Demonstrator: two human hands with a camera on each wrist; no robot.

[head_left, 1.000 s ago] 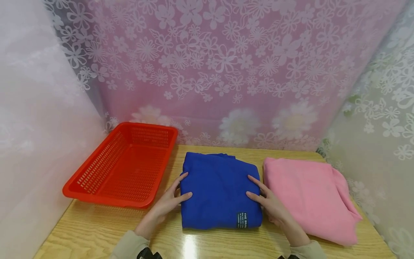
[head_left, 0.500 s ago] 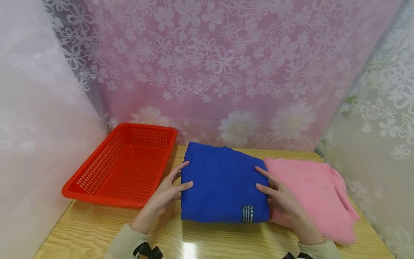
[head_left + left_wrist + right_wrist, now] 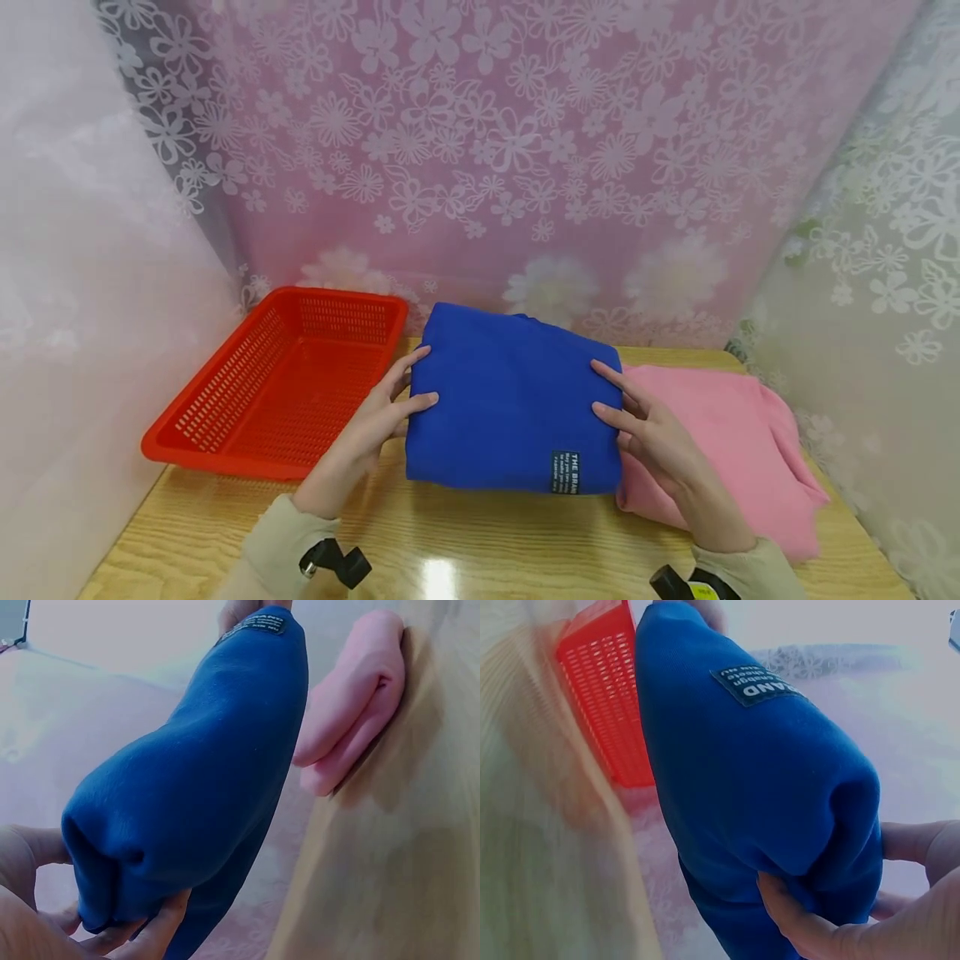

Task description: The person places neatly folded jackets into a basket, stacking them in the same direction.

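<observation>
A folded blue garment (image 3: 510,400) with a dark lettered label (image 3: 566,472) hangs above the table, tilted, its far edge higher than its near one. At its left side my left hand (image 3: 386,417) grips it, thumb and index finger on top and other fingers underneath, as the left wrist view shows. My right hand (image 3: 656,433) holds the opposite side the same way; in the right wrist view fingers curl round the garment's folded end (image 3: 832,825). Beyond the right hand, a folded pink garment (image 3: 727,442) lies on the table, partly covered by the blue one and the hand.
On the left stands a red perforated plastic basket (image 3: 300,400), with nothing visible inside. Both rest on a wooden table (image 3: 480,542). A flowered pink curtain (image 3: 480,167) closes off the back, with pale sheets at both sides.
Both hands have raised the blue garment off the table. It first drifted slightly right, then back left, and its far edge has tilted up. Basket and pink garment stay put.
</observation>
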